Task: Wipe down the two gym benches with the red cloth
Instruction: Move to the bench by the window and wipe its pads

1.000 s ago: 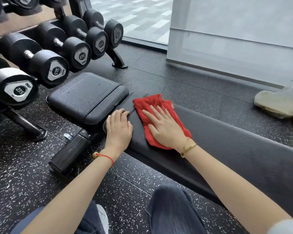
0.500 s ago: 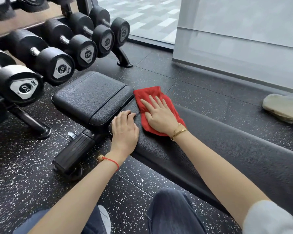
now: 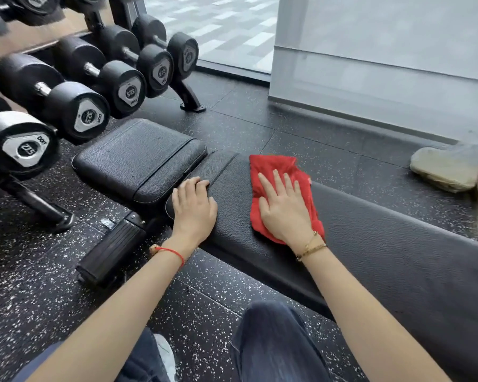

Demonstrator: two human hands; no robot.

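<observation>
Two hands down on bench pad [image 3: 370,244]: right hand [image 3: 283,209] fingers splayed flat over red cloth [image 3: 284,166] at centre frame, left hand [image 3: 195,206] flat, empty; loosely pinned, liable to bunch, leaving streaks.

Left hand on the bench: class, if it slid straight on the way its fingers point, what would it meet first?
Probably the square seat pad. The left hand lies flat on the long bench pad, fingertips almost at the gap between pads.
</observation>
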